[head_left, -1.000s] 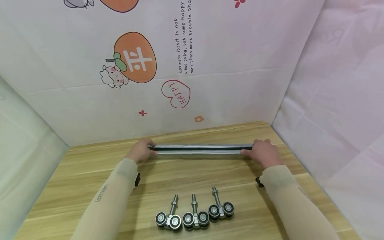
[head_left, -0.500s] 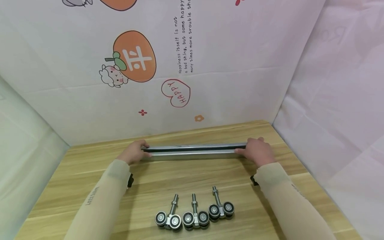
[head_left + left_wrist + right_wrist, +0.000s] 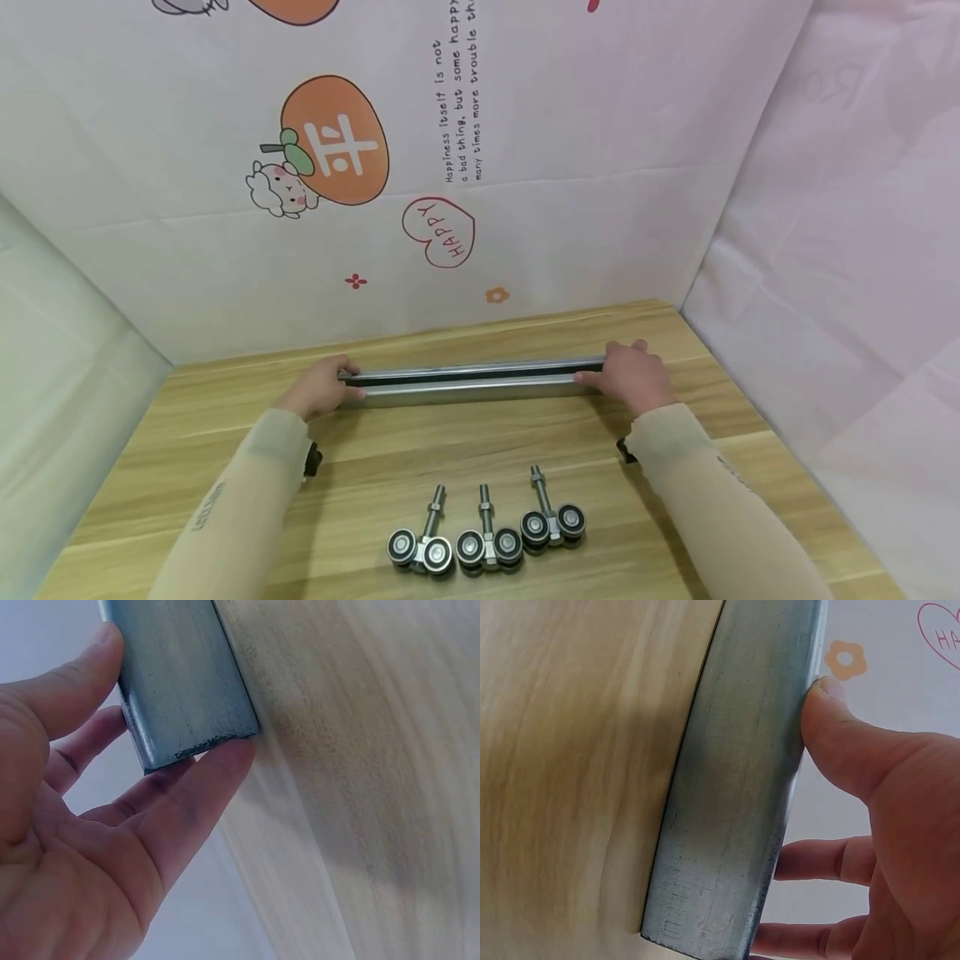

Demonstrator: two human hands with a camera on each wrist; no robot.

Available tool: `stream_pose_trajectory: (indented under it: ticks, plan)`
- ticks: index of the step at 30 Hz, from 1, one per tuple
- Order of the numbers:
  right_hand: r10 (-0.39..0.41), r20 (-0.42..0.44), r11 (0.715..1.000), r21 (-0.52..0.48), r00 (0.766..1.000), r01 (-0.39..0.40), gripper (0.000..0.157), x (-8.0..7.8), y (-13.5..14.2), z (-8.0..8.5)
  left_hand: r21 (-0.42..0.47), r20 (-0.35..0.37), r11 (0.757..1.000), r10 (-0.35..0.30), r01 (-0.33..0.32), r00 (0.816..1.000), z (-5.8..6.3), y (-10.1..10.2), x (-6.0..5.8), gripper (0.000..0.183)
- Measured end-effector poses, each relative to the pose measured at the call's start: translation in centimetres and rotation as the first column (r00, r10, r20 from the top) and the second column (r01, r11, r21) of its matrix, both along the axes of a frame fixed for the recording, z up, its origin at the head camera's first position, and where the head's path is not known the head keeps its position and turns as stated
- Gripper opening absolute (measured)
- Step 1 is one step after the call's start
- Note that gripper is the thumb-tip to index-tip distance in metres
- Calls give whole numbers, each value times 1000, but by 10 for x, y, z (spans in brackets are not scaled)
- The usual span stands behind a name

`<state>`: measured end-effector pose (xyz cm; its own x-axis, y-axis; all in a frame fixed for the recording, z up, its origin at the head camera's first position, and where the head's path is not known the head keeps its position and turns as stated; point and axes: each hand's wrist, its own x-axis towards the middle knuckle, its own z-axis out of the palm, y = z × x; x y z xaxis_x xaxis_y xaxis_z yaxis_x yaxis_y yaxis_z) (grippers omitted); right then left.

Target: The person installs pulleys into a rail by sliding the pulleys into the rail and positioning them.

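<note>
A slotted metal rail, a straight steel channel with a dark slot along its top, lies on the wooden table toward the back. My left hand grips its left end. In the left wrist view, the thumb is on one edge of the rail and fingertips touch its cut end. My right hand holds the right end, thumb on the near edge and fingers on the far side. The right wrist view shows the rail's flat side standing on the tabletop; some fingers are hidden behind it.
Three roller trolleys with threaded bolts lie in front of the rail: a left trolley, a middle trolley and a right trolley. Printed white cloth hangs behind the wooden table, with more cloth at both sides.
Both hands have slid the rail to the left along the table. Its left end has come slightly nearer, so the rail now slants a little. The trolleys have stayed put.
</note>
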<state>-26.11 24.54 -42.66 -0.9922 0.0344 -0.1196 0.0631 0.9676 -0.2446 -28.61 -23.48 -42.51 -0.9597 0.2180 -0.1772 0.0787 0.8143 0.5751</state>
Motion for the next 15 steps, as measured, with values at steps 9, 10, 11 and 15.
stream_pose_trajectory:
  ticks: [9, 10, 11, 15]
  plan:
    - [26, -7, 1000, 7, 1000, -26, 96, -1, -8, 1, 10, 14, 1000, 11, -12, 1000, 3, -8, 9, 45]
    - [29, -10, 1000, 8, 1000, -29, 96, -1, -9, 1, 10, 12, 1000, 9, -9, 1000, 2, -9, 9, 45]
    - [32, -12, 999, 8, 999, -32, 96, -1, -9, 1, 8, 12, 1000, 10, -10, 1000, 2, -9, 9, 45]
    - [32, -11, 999, 5, 999, -32, 97, -1, -10, 1, 4, 6, 1000, 15, -15, 1000, 0, -11, 11, 44]
